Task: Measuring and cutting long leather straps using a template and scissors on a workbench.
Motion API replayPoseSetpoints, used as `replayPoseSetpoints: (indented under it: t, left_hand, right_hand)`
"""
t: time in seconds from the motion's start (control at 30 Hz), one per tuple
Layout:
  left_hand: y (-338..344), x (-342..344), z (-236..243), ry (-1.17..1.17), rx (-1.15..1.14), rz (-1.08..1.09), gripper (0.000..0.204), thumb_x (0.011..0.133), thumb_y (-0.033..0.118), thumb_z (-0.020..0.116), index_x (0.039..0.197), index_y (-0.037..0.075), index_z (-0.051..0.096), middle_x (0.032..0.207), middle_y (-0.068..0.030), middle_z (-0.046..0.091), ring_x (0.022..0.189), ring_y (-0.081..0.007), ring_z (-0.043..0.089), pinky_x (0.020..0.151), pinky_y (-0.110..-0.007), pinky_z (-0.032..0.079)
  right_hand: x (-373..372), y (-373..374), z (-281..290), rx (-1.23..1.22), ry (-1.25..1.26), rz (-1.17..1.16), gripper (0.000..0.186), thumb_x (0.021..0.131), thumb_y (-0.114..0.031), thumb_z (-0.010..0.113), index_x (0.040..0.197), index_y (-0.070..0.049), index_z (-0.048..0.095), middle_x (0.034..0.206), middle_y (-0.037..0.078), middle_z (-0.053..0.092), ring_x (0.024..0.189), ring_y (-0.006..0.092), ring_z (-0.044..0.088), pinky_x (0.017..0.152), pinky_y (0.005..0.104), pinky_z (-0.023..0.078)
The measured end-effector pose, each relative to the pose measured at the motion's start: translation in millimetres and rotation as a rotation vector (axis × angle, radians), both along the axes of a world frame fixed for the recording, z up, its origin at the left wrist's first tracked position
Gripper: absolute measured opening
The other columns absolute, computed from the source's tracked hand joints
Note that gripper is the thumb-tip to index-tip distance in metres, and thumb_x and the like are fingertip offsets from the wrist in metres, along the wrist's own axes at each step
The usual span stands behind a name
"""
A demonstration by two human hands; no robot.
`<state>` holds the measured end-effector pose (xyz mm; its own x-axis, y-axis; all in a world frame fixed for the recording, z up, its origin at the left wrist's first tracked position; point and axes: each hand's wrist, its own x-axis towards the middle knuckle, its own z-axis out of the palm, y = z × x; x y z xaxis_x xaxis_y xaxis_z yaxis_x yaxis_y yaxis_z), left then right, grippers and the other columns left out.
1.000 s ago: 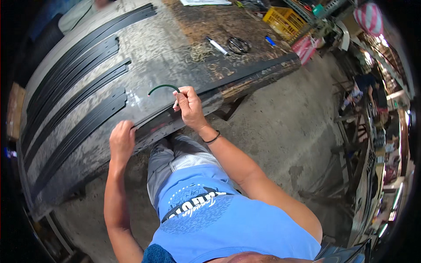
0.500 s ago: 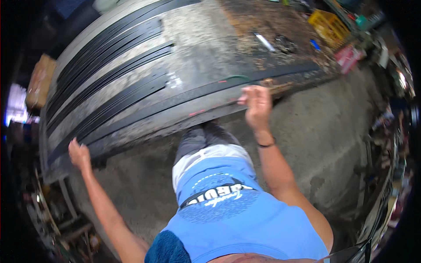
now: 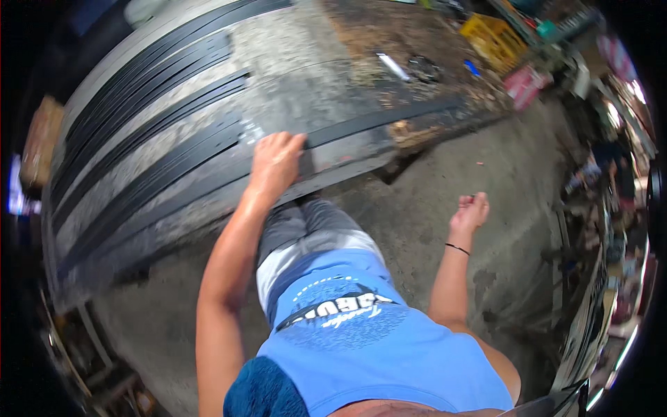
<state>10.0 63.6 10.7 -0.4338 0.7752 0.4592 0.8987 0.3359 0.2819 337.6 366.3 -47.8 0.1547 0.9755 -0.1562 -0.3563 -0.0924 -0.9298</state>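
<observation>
A long flat black strip [image 3: 389, 119] lies along the near edge of the worktable [image 3: 288, 66]. My left hand [image 3: 276, 161] is closed over its middle, knuckles up, and its fingertips are partly hidden. Off the table to the right, above the floor, my right hand [image 3: 471, 210] is held with its fingers pinched together. A small dark bit shows at those fingertips, too small to name. More black strips [image 3: 167, 149] lie in several bundles on the left part of the table, roughly parallel to the near one.
At the far right of the table stand a yellow plastic crate [image 3: 492, 40] and a pink-and-white bag [image 3: 526, 86]. A white-handled tool [image 3: 393, 67], a dark coil [image 3: 424, 69] and a blue object [image 3: 472, 67] lie nearby. A cardboard box [image 3: 42, 142] sits beyond the left edge. Clutter lines the right wall.
My left hand has moved right, from the strip's left end to its middle. My right hand has left the table edge, moving right and down toward me. The view has shifted slightly.
</observation>
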Motion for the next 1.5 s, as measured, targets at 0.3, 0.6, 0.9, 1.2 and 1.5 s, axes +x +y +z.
replayPoseSetpoints:
  t: [0.3,0.6,0.9,1.2,1.5]
  left_hand:
    - [-177,-30,3,0.046,-0.235,0.208,0.054,0.080,-0.003,0.059,0.132,0.010,0.053,0.116,-0.0141,0.061,0.113,-0.0316,0.055,0.098,-0.043,0.040]
    - [-319,-39,3,0.129,-0.170,0.813,0.045,0.085,0.002,0.058,0.130,0.007,0.055,0.122,-0.0155,0.060,0.115,-0.0333,0.056,0.096,-0.043,0.044]
    - [-105,-16,3,-0.105,0.248,0.256,0.011,0.085,0.007,0.066,0.096,0.005,0.067,0.098,-0.0124,0.067,0.093,-0.0299,0.064,0.082,-0.037,0.052]
    - [-28,-19,-18,0.011,0.158,0.223,0.009,0.080,0.008,0.067,0.088,0.009,0.065,0.079,-0.0089,0.058,0.079,-0.0306,0.059,0.068,-0.039,0.051]
    - [-28,-21,-27,0.073,0.207,0.257,0.005,0.078,0.008,0.065,0.080,0.008,0.061,0.076,-0.0082,0.056,0.074,-0.0295,0.059,0.065,-0.040,0.050]
  right_hand:
    - [-54,30,-68,-0.097,-0.125,-0.074,0.022,0.092,-0.026,0.066,0.100,-0.008,0.056,0.081,-0.001,0.051,0.071,0.0116,0.048,0.065,0.0297,0.044]
    - [-117,13,-33,-0.112,-0.152,-0.092,0.021,0.091,-0.021,0.066,0.098,-0.003,0.058,0.084,0.002,0.058,0.072,0.0137,0.050,0.065,0.0297,0.044]
    - [-163,-54,44,0.392,0.051,0.463,0.013,0.096,-0.015,0.059,0.095,-0.002,0.058,0.089,0.006,0.062,0.075,0.0132,0.061,0.071,0.0277,0.052]
    - [-249,-162,32,0.632,-0.076,0.879,0.011,0.087,-0.006,0.065,0.081,-0.001,0.057,0.091,0.007,0.055,0.068,0.0141,0.061,0.061,0.0277,0.050]
    - [-243,-168,31,0.972,-0.364,0.891,0.010,0.081,-0.004,0.068,0.079,-0.001,0.059,0.095,0.007,0.057,0.069,0.0126,0.054,0.058,0.0267,0.046]
